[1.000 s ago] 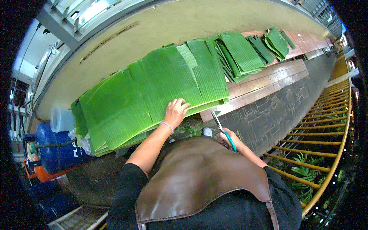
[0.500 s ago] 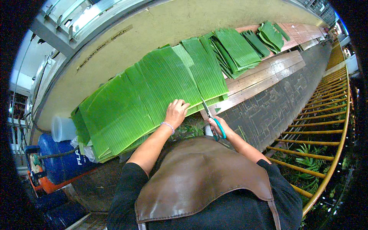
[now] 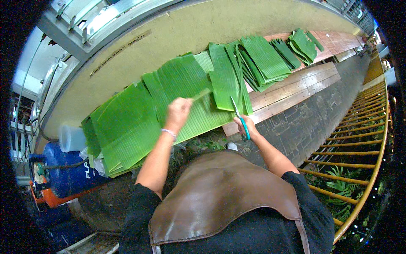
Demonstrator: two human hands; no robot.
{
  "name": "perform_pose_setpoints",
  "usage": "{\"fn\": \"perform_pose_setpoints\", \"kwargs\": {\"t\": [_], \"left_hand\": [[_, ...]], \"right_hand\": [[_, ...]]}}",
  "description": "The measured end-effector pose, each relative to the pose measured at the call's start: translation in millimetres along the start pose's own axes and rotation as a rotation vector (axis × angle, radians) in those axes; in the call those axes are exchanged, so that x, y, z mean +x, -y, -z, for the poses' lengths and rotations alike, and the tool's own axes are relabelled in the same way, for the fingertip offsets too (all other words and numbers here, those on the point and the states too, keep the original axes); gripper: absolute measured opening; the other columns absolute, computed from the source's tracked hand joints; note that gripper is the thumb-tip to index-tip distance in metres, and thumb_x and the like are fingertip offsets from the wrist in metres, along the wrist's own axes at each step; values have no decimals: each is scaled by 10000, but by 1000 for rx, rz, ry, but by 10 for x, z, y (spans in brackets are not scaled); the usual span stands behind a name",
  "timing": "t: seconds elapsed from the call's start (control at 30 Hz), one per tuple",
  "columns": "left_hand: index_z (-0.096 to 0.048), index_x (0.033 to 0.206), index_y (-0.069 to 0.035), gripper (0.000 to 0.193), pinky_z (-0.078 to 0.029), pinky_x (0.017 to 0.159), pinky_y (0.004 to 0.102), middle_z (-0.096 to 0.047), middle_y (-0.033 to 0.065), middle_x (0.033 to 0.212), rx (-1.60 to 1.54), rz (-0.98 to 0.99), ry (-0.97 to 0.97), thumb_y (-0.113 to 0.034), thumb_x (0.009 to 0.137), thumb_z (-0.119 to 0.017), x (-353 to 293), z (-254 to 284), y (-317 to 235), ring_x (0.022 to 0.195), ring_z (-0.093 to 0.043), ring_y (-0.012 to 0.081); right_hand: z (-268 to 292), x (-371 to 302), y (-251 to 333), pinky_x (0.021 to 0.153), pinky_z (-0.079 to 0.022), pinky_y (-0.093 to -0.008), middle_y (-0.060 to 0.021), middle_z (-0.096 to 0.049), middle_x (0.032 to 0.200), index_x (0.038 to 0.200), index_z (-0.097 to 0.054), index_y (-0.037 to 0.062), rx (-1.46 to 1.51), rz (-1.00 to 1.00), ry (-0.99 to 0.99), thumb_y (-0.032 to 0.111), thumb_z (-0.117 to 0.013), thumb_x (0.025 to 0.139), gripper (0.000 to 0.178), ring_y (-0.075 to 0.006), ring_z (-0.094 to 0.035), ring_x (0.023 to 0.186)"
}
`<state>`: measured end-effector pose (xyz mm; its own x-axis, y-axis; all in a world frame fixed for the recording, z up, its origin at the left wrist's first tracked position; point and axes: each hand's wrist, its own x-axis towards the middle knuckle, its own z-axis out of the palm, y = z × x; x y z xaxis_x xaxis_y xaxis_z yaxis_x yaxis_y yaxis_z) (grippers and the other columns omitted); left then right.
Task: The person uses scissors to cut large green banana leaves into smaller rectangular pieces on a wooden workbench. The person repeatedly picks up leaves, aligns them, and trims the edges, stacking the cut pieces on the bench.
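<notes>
Long green banana leaves (image 3: 127, 122) lie in a layered stack in front of me. My left hand (image 3: 178, 113) is raised over them, fingers closed on a banana leaf whose pale edge (image 3: 201, 94) is blurred by motion. In my right hand (image 3: 250, 127) are teal-handled scissors (image 3: 244, 126), their blades apart from the left hand and lying over the lower edge of a cut leaf piece (image 3: 224, 80). That piece rests at the stack's right end, slightly askew.
Piles of cut leaves (image 3: 264, 59) and smaller pieces (image 3: 302, 46) lie farther right along the ledge. A wooden plank (image 3: 296, 93) borders the paved path. Yellow railings (image 3: 347, 146) stand at right. A blue container (image 3: 63, 169) and translucent tub (image 3: 71, 139) are at left.
My left hand has moved left and up, pulling a leaf away from the cut piece. The scissors have shifted slightly right. A gap now separates the leaf parts.
</notes>
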<state>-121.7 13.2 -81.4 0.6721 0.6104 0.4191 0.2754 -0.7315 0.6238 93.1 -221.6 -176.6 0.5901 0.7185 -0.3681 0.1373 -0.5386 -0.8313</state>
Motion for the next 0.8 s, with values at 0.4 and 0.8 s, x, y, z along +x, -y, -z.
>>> {"fn": "perform_pose_setpoints", "kwargs": {"t": [0.4,0.8], "left_hand": [[-678,930,17,147,-464,667,245,-636,52,781,238,103,-419,-89,829,-668,406,2565,185,715,-565,101],[-682,892,20,113,-465,619,258,-624,82,747,363,117,-580,-61,815,-669,171,2235,-143,656,-570,141]], "right_hand": [[-171,219,670,444,-471,-311,-89,-555,675,947,-460,69,655,-92,136,414,-599,878,378,-180,-566,512],[-1021,568,1537,721,-476,-467,-247,-642,850,933,-623,-27,-251,327,352,620,-624,759,670,-392,-626,803]]}}
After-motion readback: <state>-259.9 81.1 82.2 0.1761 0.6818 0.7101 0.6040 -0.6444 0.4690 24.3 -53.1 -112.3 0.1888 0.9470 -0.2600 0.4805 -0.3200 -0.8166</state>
